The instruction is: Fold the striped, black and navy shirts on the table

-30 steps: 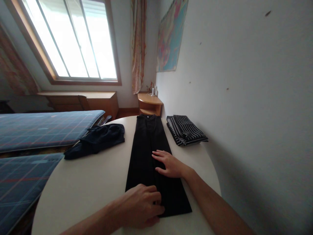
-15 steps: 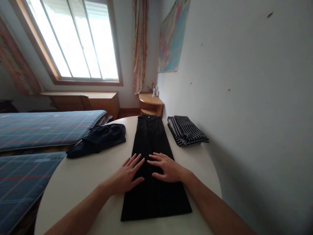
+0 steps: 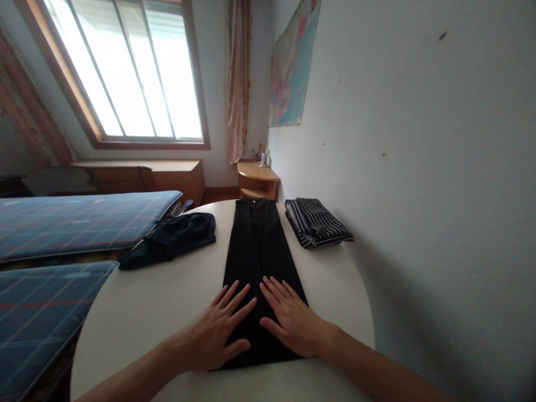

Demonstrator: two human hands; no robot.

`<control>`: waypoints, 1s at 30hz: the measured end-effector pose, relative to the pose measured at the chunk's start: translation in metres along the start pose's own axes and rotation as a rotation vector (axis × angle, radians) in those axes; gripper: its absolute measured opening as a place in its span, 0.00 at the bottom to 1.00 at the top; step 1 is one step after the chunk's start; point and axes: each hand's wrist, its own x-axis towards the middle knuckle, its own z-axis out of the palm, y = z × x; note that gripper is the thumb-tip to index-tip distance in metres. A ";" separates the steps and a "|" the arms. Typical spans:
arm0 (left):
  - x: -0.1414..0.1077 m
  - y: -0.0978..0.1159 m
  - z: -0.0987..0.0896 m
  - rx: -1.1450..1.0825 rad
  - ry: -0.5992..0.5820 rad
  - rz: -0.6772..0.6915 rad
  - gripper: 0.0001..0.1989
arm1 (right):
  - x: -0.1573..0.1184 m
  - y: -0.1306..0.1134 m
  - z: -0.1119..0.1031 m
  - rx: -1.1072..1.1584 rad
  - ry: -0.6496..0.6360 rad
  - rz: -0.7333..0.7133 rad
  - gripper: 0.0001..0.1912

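A pair of black trousers (image 3: 256,245) lies flat and lengthwise on the white round table (image 3: 138,312), its waistband with a small white tag at the far edge. My left hand (image 3: 221,326) rests palm down over the left side of the lower legs, fingers spread. On the right side, my right hand (image 3: 291,318) lies flat on the same cloth, fingers stretched forward and thumb pointing inward. Neither hand grips the fabric. Parts of the hems are hidden under my hands and wrists.
Dark navy clothing (image 3: 176,237) lies crumpled at the table's left edge. A folded black-and-white striped garment (image 3: 320,220) sits at the far right, near the wall (image 3: 419,195). Plaid mattresses (image 3: 84,223) stand to the left. Beyond the table is a wooden corner shelf (image 3: 257,170).
Both hands have slid toward me along the trousers, from the middle of the legs to nearer the hems. They stay flat with fingers apart. The camera view has shifted slightly.
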 end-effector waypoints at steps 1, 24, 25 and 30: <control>-0.004 0.005 -0.002 -0.023 -0.016 0.019 0.41 | -0.006 -0.003 0.003 0.008 0.018 0.008 0.36; -0.008 0.046 -0.011 0.281 -0.017 0.125 0.03 | -0.045 -0.036 -0.006 0.099 0.045 0.033 0.10; -0.009 0.046 -0.012 0.279 -0.022 0.127 0.04 | -0.044 -0.036 -0.007 0.116 0.035 0.031 0.08; -0.009 0.045 -0.014 0.255 -0.042 0.112 0.05 | -0.041 -0.032 -0.006 0.134 0.001 -0.015 0.04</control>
